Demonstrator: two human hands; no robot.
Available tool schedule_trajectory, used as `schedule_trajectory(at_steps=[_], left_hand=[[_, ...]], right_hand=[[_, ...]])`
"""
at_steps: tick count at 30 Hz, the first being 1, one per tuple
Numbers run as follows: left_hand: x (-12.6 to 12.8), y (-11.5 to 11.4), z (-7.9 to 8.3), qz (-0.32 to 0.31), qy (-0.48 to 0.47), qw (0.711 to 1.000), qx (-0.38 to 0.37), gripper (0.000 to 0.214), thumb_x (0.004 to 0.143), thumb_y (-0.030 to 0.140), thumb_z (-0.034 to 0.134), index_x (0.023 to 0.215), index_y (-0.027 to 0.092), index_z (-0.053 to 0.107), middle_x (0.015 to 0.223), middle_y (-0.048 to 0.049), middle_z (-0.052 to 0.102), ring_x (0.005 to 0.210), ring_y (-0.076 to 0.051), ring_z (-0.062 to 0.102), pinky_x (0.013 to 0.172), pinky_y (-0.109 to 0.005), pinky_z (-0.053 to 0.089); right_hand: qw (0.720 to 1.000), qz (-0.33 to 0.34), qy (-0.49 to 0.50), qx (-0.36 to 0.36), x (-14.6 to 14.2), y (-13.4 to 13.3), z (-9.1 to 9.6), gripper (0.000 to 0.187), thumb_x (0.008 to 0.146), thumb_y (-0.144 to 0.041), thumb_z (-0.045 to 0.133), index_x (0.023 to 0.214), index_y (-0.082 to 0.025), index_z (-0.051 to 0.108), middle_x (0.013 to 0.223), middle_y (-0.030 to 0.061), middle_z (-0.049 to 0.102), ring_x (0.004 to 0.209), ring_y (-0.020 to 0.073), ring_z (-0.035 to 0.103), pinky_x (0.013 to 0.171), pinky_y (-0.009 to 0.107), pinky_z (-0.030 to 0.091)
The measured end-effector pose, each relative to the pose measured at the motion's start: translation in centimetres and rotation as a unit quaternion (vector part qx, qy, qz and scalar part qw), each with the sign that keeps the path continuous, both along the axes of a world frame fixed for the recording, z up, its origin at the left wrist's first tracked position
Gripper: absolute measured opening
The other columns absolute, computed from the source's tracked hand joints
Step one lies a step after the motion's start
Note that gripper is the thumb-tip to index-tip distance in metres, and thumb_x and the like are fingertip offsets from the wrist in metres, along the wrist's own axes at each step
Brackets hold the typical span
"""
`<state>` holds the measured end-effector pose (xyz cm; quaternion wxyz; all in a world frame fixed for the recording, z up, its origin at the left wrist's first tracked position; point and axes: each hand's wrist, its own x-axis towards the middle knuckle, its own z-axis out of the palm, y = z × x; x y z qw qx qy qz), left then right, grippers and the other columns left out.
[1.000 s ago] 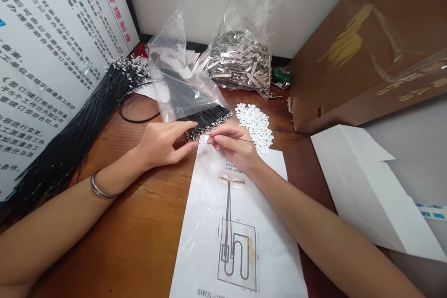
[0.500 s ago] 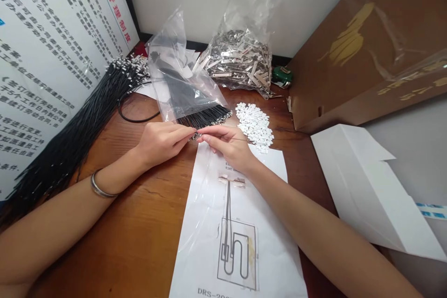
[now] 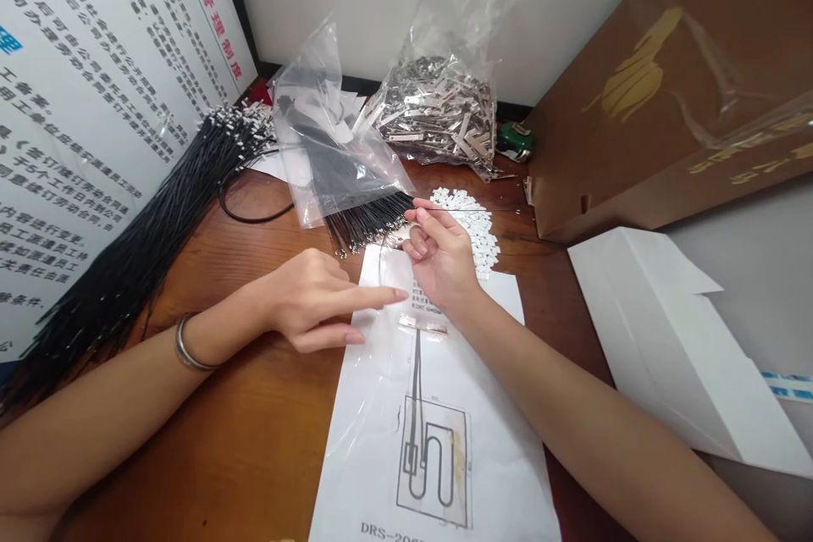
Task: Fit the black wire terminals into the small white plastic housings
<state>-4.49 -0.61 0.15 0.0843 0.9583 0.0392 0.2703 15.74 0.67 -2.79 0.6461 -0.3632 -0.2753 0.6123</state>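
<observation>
Between its fingertips my right hand [image 3: 441,250] pinches a thin black wire [image 3: 489,210]. One part of the wire runs off to the right across the small white plastic pieces [image 3: 479,229]; another bends down to the left. My left hand [image 3: 321,296] is lower and to the left, index finger and thumb stretched out, with nothing visible in it. It hovers over the edge of a printed sheet [image 3: 368,440] with a line drawing. Just behind my hands, a bundle of black wires [image 3: 365,220] with shiny ends sticks out of a clear plastic bag [image 3: 311,178].
At the back stands a clear bag of metal strips [image 3: 438,114], beside a green tape measure [image 3: 516,140]. A long bundle of black wires [image 3: 152,220] with white ends leans along the left board. On the right are a brown box [image 3: 610,127] and a folded white card [image 3: 666,339].
My hands, together at the wire ends half a second ago, are now apart. The right has lifted a wire up and away; the left has come back with its index finger extended.
</observation>
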Motion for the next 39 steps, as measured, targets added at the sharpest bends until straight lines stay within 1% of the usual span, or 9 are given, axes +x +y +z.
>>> schedule_trajectory(at_steps=[4,9,15,19,22,25,29,35,39], left_hand=[[0.2,-0.2,0.0,0.003,-0.079,0.996,0.027,0.039,0.097,0.034,0.034,0.116,0.013,0.061,0.056,0.0,0.061,0.041,-0.014,0.051,0.044,-0.029,0.034],[0.0,0.5,-0.6,0.172,-0.188,0.967,-0.008,0.013,0.09,0.021,0.051,0.09,0.016,0.064,0.058,0.0015,0.063,0.047,-0.01,0.055,0.049,-0.021,0.04],[0.4,0.3,-1.0,0.278,-0.104,0.951,-0.087,0.015,0.088,0.029,0.062,0.092,0.015,0.064,0.077,-0.003,0.072,0.064,-0.011,0.065,0.058,-0.02,0.047],[0.7,0.1,-1.0,0.272,-0.065,0.922,-0.267,0.018,0.089,0.031,0.061,0.096,0.015,0.064,0.071,-0.0009,0.074,0.056,-0.01,0.065,0.055,-0.018,0.047],[0.8,0.2,-0.7,0.232,-0.054,0.856,-0.459,0.023,0.092,0.035,0.056,0.099,0.014,0.062,0.063,-0.0007,0.072,0.053,-0.011,0.065,0.052,-0.018,0.046],[0.7,0.5,-0.3,0.2,-0.039,0.804,-0.559,0.029,0.095,0.04,0.052,0.103,0.014,0.061,0.042,0.0054,0.057,0.035,-0.009,0.052,0.039,-0.016,0.035],[0.6,0.5,0.0,0.188,-0.03,0.783,-0.592,0.03,0.095,0.041,0.052,0.105,0.013,0.06,0.035,0.0087,0.048,0.028,-0.007,0.041,0.035,-0.015,0.029],[0.8,0.3,0.2,0.168,-0.034,0.763,-0.623,0.031,0.089,0.045,0.059,0.086,0.015,0.058,0.048,0.0031,0.06,0.036,-0.007,0.049,0.039,-0.017,0.039],[0.8,0.3,0.3,0.161,-0.009,0.765,-0.624,0.034,0.09,0.046,0.058,0.079,0.014,0.059,0.044,0.0039,0.055,0.036,-0.007,0.048,0.039,-0.016,0.037]], right_hand=[[0.998,0.043,-0.034,0.017,-0.2,-0.3,0.1,0.013,0.067,-0.024,0.076,0.08,-0.023,0.074,0.075,-0.0012,0.071,0.044,0.0039,0.034,0.043,0.023,0.026],[0.984,0.145,-0.087,0.049,-0.1,-0.6,0.2,0.012,0.07,-0.027,0.077,0.081,-0.023,0.076,0.07,0.0001,0.072,0.043,0.0042,0.035,0.043,0.024,0.024],[0.964,0.215,-0.128,0.094,0.1,-0.7,-0.2,0.012,0.074,-0.03,0.076,0.085,-0.024,0.077,0.075,0.0006,0.074,0.045,0.0048,0.041,0.045,0.024,0.03],[0.973,0.187,-0.114,0.074,0.0,-0.7,0.0,0.015,0.071,-0.032,0.078,0.083,-0.023,0.076,0.073,0.0002,0.074,0.044,0.0046,0.039,0.044,0.024,0.031],[0.977,0.173,-0.11,0.064,-0.1,-0.7,0.2,0.015,0.07,-0.032,0.078,0.082,-0.023,0.076,0.071,0.0,0.073,0.043,0.0046,0.039,0.043,0.023,0.029],[0.978,0.166,-0.11,0.058,-0.1,-0.7,0.3,0.014,0.069,-0.031,0.078,0.081,-0.023,0.076,0.07,0.0003,0.073,0.043,0.0045,0.037,0.043,0.023,0.026],[0.979,0.165,-0.11,0.058,-0.1,-0.7,0.3,0.015,0.069,-0.031,0.079,0.081,-0.023,0.077,0.067,0.0002,0.072,0.042,0.0048,0.037,0.043,0.024,0.026],[0.966,0.204,-0.13,0.087,0.1,-0.8,-0.1,0.011,0.075,-0.03,0.076,0.084,-0.023,0.076,0.073,0.0006,0.073,0.044,0.0045,0.041,0.044,0.023,0.03],[0.956,0.227,-0.154,0.105,0.2,-0.9,-0.1,0.012,0.078,-0.03,0.074,0.087,-0.022,0.076,0.074,0.0016,0.073,0.047,0.0047,0.042,0.044,0.022,0.03]])
